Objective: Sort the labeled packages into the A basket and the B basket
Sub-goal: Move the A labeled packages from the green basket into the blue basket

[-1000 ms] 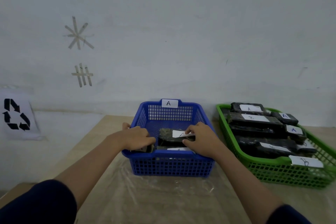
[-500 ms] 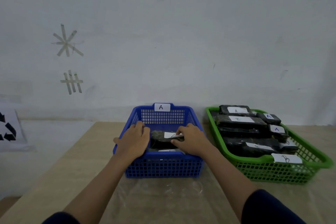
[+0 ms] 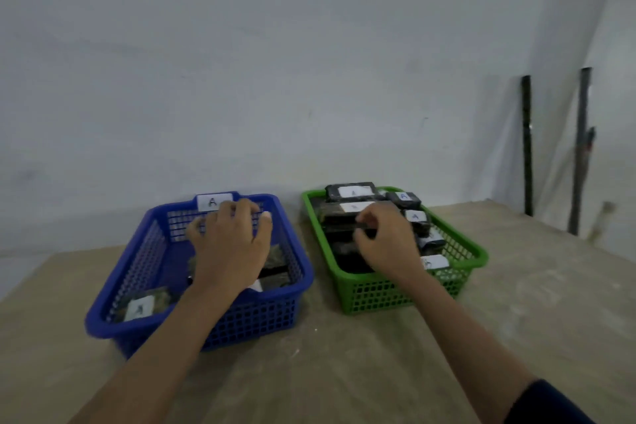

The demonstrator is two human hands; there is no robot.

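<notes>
**Desk:** What's the caption for this one?

**Operator:** A person's two hands work over a pair of baskets at the desk's far edge, by the wall. From my remote seat I see the left hand (image 3: 230, 244) spread above the blue A basket (image 3: 192, 320), fingers loose and holding nothing. A labeled package (image 3: 142, 306) lies in that basket's near left corner.

**Desk:** And the other hand?

**Operator:** The right hand (image 3: 385, 244) is down in the green basket (image 3: 457, 251), fingers curled in a narrow pinch on the edge of a dark wrapped package (image 3: 339, 217) in the unsorted pile. An A-labeled package (image 3: 404, 198) sits at the far right of that pile.

**Desk:** How will they handle?

**Operator:** I'd judge them light, fairly stiff bricks in slick film. An edge pinch may slip; I'd take one across its short sides, thumb opposite fingers, keeping the label up. I see no B basket yet.
</notes>
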